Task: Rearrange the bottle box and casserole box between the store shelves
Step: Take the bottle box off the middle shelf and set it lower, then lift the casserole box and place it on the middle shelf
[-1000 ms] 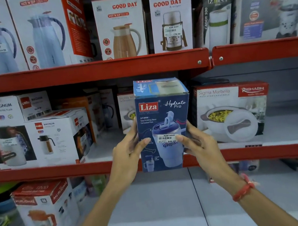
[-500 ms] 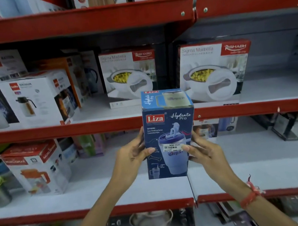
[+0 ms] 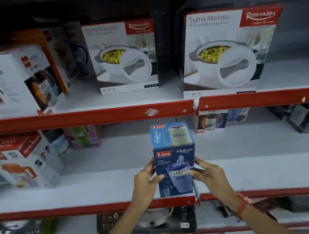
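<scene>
Standing upright with its long axis vertical, the blue Liza bottle box (image 3: 175, 159) faced the camera with its printed front, its top panel tipped slightly into view. The left hand (image 3: 146, 182) gripped its left side, thumb laid across the front face, and the right hand (image 3: 208, 173) gripped its right side, thumb pressed near the price sticker. A red thread bracelet (image 3: 242, 205) circled the right wrist. The box's base sat at the front edge of the lower white shelf (image 3: 103, 184), right by the seam between two shelf sections; whether it touched the surface could not be told. On the shelf above, two Rishabh casserole boxes stood upright facing forward, one (image 3: 123, 55) left of the dark divider and one (image 3: 226, 50) right of it, nearer the red rail (image 3: 81, 117).
</scene>
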`<state>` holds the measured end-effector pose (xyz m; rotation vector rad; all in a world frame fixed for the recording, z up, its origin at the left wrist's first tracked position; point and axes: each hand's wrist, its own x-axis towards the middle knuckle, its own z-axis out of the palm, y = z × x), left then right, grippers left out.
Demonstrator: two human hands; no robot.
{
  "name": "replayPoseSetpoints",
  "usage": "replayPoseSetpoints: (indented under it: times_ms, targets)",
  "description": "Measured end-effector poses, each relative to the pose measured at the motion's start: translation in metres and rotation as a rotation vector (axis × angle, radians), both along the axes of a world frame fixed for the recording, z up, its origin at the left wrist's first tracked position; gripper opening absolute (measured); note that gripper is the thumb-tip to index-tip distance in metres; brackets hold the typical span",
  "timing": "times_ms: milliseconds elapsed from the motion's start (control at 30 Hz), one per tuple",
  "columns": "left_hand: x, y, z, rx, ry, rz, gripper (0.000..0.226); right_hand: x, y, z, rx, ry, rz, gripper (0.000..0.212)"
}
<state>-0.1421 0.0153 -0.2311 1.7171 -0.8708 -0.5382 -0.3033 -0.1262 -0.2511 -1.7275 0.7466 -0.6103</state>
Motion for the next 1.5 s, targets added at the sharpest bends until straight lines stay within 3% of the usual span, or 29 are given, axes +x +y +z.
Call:
replayPoseSetpoints:
  times_ms: [133,433,600,667,767,967,1200,1300,1400,1500]
  targets:
    - [0.005,-0.018,-0.015,0.036,0.040,0.042,0.051,0.011,-0.012,-0.017,-0.002,0.030,-0.035,0.045]
    - [0.017,-0.031,-0.036,0.117,0.065,0.067,0.050,0.017,-0.027,-0.034,-0.039,0.197,-0.014,0.053]
    - [0.023,-0.019,-0.009,0.339,-0.092,0.007,0.076,0.009,-0.033,-0.002,-0.319,0.302,-0.013,0.041]
    - [0.025,-0.010,0.014,0.394,-0.191,-0.016,0.076,0.002,-0.035,0.023,-0.456,0.250,-0.033,0.036]
    - [0.029,0.000,0.062,0.360,-0.313,-0.031,0.057,-0.005,-0.040,0.073,-0.585,0.129,-0.079,0.031]
    - [0.029,-0.032,0.160,-0.044,-0.379,0.020,0.039,-0.005,-0.066,0.162,-0.822,-0.221,-0.328,0.029]
    - [0.020,-0.107,0.198,-0.319,-0.325,0.046,0.048,-0.005,-0.117,0.193,-0.736,-0.355,-0.657,0.040]
    - [0.018,-0.133,0.193,-0.339,-0.305,0.046,0.053,-0.007,-0.135,0.190,-0.663,-0.351,-0.750,0.047]
    - [0.019,-0.155,0.184,-0.298,-0.281,0.044,0.064,-0.011,-0.149,0.187,-0.602,-0.300,-0.826,0.075]
    - [0.020,-0.172,0.183,-0.228,-0.257,0.023,0.073,-0.014,-0.163,0.193,-0.414,-0.304,-0.697,0.085]
